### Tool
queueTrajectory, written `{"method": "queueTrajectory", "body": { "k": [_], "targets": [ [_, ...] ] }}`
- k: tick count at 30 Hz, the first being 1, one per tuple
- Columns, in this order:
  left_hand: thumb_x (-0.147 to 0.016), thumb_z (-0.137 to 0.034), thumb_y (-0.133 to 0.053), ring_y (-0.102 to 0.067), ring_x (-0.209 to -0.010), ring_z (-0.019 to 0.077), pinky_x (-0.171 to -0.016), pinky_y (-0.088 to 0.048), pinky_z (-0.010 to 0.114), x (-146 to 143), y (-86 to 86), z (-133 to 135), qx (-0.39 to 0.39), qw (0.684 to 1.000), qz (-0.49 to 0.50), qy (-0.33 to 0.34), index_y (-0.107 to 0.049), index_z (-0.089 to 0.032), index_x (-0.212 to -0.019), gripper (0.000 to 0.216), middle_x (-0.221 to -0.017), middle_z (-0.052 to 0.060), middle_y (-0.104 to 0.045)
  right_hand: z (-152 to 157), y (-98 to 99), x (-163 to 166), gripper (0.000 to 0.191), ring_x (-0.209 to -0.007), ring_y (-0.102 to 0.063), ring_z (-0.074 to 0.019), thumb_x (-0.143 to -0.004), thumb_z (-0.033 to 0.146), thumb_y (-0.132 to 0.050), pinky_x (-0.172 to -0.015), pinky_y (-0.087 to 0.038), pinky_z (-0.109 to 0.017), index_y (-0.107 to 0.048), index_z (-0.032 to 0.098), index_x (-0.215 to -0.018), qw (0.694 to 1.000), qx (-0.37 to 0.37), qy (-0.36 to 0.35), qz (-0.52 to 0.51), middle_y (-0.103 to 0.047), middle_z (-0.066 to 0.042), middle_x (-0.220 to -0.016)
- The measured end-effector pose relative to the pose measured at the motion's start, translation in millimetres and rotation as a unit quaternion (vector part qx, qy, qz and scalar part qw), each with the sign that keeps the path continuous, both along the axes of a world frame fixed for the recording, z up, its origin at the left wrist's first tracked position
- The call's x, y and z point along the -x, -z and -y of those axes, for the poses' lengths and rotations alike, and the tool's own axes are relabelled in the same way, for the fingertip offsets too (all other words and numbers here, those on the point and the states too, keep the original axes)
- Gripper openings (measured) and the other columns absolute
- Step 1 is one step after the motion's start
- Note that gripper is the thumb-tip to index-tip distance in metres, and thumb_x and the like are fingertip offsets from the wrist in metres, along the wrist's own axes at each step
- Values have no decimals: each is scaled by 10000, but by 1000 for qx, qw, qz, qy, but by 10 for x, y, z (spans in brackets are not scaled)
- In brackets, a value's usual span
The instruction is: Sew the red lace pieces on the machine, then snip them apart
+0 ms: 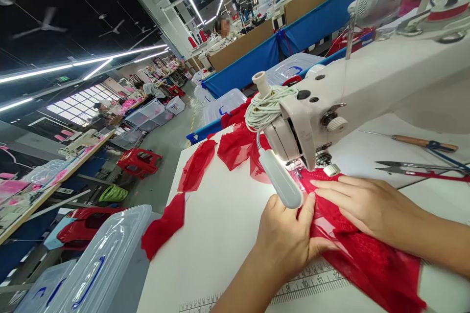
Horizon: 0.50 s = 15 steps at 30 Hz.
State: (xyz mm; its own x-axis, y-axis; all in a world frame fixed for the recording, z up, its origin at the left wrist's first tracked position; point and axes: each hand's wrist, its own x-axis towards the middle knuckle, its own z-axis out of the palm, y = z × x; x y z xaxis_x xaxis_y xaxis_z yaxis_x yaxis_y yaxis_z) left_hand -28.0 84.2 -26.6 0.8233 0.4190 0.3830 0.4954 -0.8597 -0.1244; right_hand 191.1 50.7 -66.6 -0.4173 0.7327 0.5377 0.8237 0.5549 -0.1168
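A white sewing machine (367, 88) reaches in from the right, its lit needle area over red fabric. The red sheer and lace fabric (367, 249) runs from under the presser foot toward the front right edge of the table. My left hand (284, 237) grips the fabric's left edge just in front of the needle area, thumb on top and fingers curled, partly behind the grey lamp (281, 178). On the lace to the right my right hand (367, 205) lies flat, fingers stretched toward the presser foot.
Scissors (407, 167) and a wooden-handled awl (426, 141) lie behind my right hand. Red fabric pieces (198, 166) trail along the white table's (216, 234) left edge. A ruler scale (312, 283) marks its front. Lidded plastic boxes (106, 249) stand at left.
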Motion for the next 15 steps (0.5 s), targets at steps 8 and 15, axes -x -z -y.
{"method": "queueTrajectory", "body": {
  "k": [8, 15],
  "targets": [
    [-977, -680, -289, -615, -884, 272, -734, -478, 372, 29, 4, -45, -16, 999, -24, -21, -630, -130, -1309, 726, -1112, 170, -706, -84, -44, 7, 513, -862, -726, -239, -728, 13, -433, -646, -633, -369, -676, 146, -1159, 1000, -5, 7, 19, -765, -60, -1141],
    [-987, -660, -308, -603, -893, 264, -808, -474, 408, 24, 10, -119, -18, 999, -13, -26, -628, -137, -1302, 690, -1181, 151, -690, -170, -49, 17, 448, -800, -703, -219, -808, 29, -422, -599, -613, -334, -685, 170, -1141, 1000, 2, 9, 5, -771, -70, -1108]
  ]
}}
